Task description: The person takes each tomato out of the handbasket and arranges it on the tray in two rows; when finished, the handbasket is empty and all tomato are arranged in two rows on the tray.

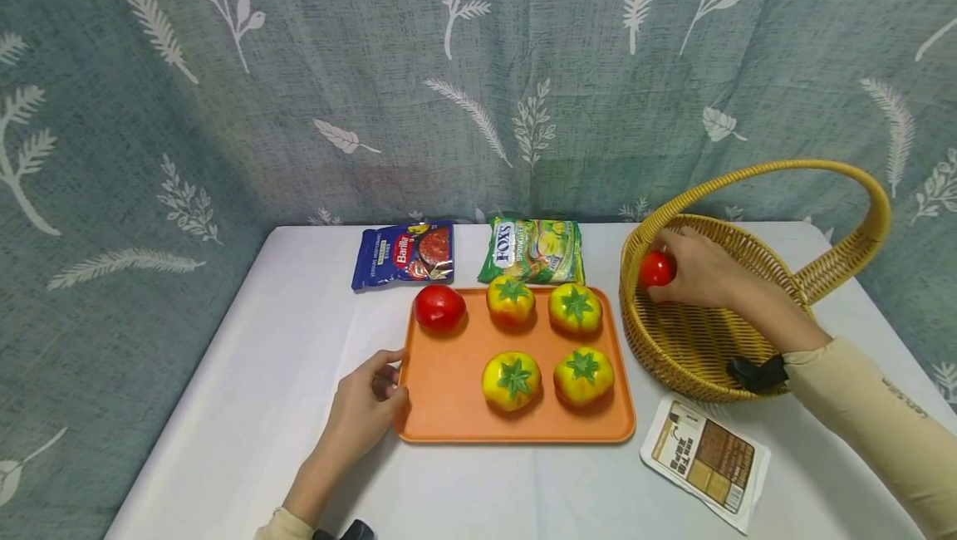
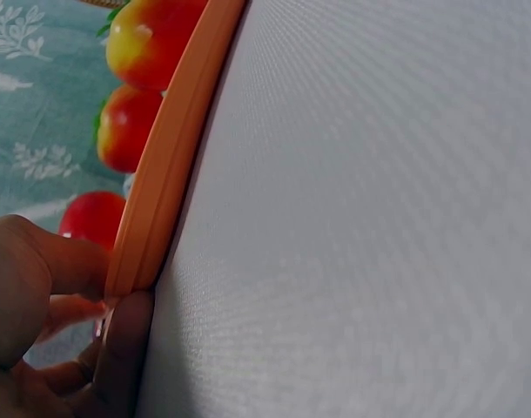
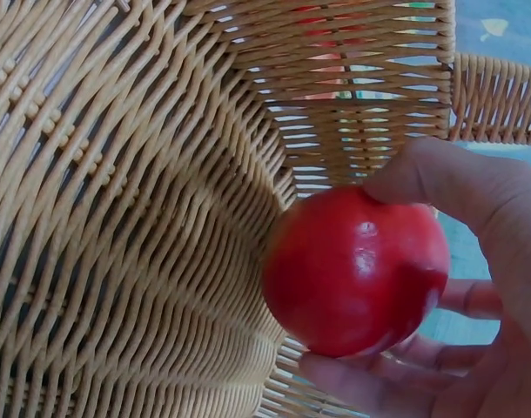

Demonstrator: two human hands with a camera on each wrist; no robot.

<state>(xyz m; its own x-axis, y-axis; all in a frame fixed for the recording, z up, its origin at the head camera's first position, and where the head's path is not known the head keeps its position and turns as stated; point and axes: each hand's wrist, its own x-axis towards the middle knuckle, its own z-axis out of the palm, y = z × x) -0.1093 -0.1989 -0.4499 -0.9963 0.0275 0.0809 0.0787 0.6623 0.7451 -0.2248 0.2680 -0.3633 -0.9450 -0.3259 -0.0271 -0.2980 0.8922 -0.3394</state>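
A red tomato (image 3: pixel 357 270) is between the thumb and fingers of my right hand (image 1: pixel 697 270), which reaches inside the wicker basket (image 1: pixel 665 357). The head view puts this tomato close to the basket's left wall. My left hand (image 1: pixel 366 407) holds the left side of an orange tray (image 1: pixel 441 395), thumb and fingers at its rim (image 2: pixel 165 187). On the tray, a red tomato (image 1: pixel 439 309) occupies the back left corner. Several yellow-red tomatoes with green leafy tops, one of them at front right (image 1: pixel 583 376), fill the middle and right.
Behind the tray lie a blue Barilla pouch (image 1: pixel 404 254) and a green Fox's bag (image 1: pixel 532 251). A white-and-brown packet (image 1: pixel 705 461) is in front of the basket. The basket's tall handle (image 1: pixel 777 166) arches over the right arm. A patterned curtain (image 1: pixel 478 108) hangs behind the table.
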